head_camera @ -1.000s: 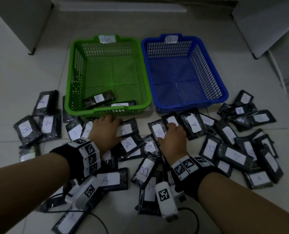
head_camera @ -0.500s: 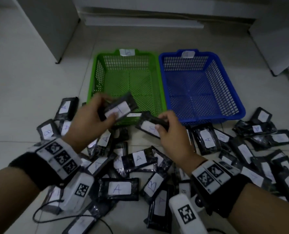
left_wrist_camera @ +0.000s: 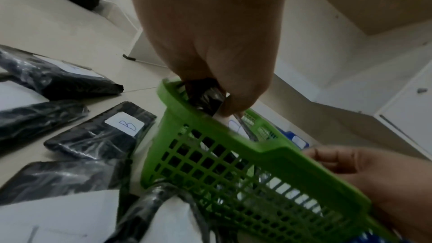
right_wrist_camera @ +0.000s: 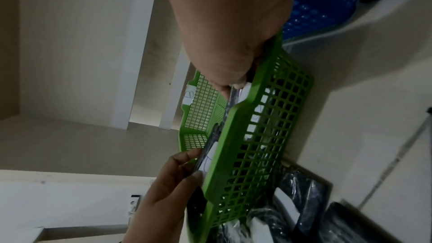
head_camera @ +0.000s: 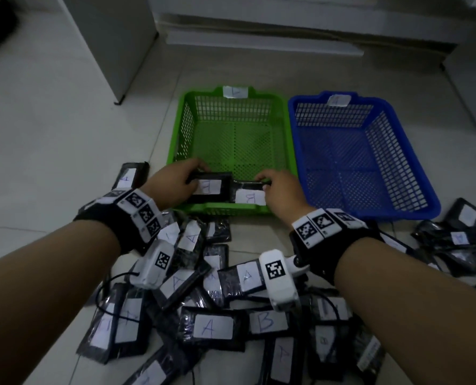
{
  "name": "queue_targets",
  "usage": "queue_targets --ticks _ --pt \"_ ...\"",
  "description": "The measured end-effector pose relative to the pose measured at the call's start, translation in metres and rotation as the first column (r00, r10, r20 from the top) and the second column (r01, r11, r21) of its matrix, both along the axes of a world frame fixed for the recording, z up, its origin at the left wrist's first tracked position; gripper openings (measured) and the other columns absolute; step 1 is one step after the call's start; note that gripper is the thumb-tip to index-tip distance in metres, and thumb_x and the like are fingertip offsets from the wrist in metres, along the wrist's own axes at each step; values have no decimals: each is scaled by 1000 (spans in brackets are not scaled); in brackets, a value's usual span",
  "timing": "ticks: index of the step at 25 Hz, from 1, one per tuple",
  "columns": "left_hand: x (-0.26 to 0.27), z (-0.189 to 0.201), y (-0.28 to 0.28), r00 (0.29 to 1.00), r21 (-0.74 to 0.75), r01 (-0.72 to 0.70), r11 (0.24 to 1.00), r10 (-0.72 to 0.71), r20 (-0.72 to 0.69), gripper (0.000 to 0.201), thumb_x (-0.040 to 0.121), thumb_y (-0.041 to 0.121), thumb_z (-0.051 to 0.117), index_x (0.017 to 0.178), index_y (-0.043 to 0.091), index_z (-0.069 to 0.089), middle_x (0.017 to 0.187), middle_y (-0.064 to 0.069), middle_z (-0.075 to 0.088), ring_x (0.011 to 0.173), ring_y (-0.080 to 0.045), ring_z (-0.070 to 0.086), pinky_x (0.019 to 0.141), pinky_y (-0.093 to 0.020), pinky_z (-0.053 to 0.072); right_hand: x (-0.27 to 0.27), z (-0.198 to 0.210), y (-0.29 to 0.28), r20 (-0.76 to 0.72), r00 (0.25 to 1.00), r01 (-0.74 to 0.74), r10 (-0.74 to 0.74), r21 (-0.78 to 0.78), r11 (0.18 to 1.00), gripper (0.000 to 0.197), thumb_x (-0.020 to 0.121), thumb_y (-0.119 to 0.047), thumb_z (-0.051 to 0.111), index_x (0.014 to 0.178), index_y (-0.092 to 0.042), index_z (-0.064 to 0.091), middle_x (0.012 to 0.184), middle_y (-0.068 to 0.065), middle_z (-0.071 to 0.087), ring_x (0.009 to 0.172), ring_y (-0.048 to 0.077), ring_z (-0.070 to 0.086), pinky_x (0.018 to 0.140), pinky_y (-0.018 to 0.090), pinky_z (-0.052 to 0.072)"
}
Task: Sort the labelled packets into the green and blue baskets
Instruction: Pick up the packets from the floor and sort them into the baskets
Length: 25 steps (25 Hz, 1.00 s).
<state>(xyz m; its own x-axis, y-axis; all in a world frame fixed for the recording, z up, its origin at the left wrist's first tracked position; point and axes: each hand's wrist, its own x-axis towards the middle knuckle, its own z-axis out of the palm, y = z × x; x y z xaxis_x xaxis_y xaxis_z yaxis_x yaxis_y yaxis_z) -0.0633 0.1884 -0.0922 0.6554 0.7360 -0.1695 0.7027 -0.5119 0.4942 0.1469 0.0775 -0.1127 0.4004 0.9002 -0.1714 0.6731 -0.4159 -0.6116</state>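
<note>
The green basket (head_camera: 236, 140) and the blue basket (head_camera: 339, 151) stand side by side on the floor, each with a paper tag on its far rim. My left hand (head_camera: 195, 173) grips a black packet labelled B (head_camera: 209, 187) just inside the green basket's near wall. My right hand (head_camera: 264, 184) pinches a second B packet (head_camera: 249, 195) beside it. In the left wrist view my left hand's fingers (left_wrist_camera: 233, 103) clamp the packet's end (left_wrist_camera: 205, 97) over the green rim (left_wrist_camera: 268, 152). Many black packets labelled A or B (head_camera: 209, 326) lie on the floor under my forearms.
More packets lie right of the blue basket (head_camera: 459, 237) and one lies left of the green basket (head_camera: 128, 176). A white cabinet (head_camera: 106, 45) stands at the far left, and other white furniture lines the back and right. Thin black cables (head_camera: 106, 284) trail across the pile.
Both hands picked a packet from the pile, lifted it and carried it forward. They now hold the two packets low inside the green basket's near edge.
</note>
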Motion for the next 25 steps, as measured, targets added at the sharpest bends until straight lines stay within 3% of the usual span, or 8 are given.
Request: queue_targets --ticks 5,7,10,12,14,17,21,25 --pt "-1 -23 -6 991 242 129 962 -118 -60 33 86 5 54 117 8 63 124 -17 53 115 -38 46 98 -46 40 -8 9 -13 74 991 -104 107 -54 993 47 90 10 41 128 -11 60 136 15 50 125 31 47 107 28 36" --pt "-8 -19 -23 994 310 55 949 -82 75 27 84 5 56 109 7 66 118 -17 54 110 -35 47 95 -42 41 -19 17 -36 96 994 -73 58 158 985 40 89 8 45 118 -11 67 120 10 57 115 27 51 99 30 42" --pt "-29 -13 -71 951 306 -159 939 62 303 14 82 9 59 96 10 61 100 -7 51 94 -18 43 81 -30 36 -47 25 -80 -87 996 41 -9 380 924 28 86 4 51 93 -12 72 92 -4 56 90 16 58 76 27 49" --pt "-47 -22 -105 923 167 -294 941 235 304 13 82 12 62 94 11 58 96 -2 48 89 -14 44 79 -30 39 -60 16 -100 -163 986 12 41 310 951 26 84 2 53 92 -14 72 94 -2 61 90 16 59 77 30 52" --pt "-58 -37 -125 908 12 -390 921 383 168 26 82 19 67 104 10 58 103 -3 47 96 -20 49 88 -34 43 -61 -1 -109 -31 986 -159 162 90 983 26 85 -8 61 107 -19 69 105 0 63 104 18 50 90 33 47" --pt "-61 -53 -128 896 -98 -439 893 443 30 53 77 36 74 119 12 53 119 -10 49 110 -25 51 96 -40 45 -55 -17 -118 132 933 -289 336 -285 914 56 80 -36 70 131 -24 53 123 1 52 117 24 37 100 34 38" --pt "-53 -51 -119 861 -220 -498 839 508 -11 63 67 39 81 120 19 53 115 -7 57 100 -21 59 88 -36 51 -56 -20 -124 101 952 -255 287 -250 934 45 77 -35 73 117 -22 57 117 1 48 114 22 35 94 28 34" --pt "-54 -40 -115 853 -325 -512 796 517 -78 42 72 35 79 103 15 58 95 -3 68 85 -19 63 77 -29 48 -47 -9 -122 -81 967 -255 243 -241 936 26 84 -25 69 104 -19 54 102 4 55 101 22 44 73 27 37"
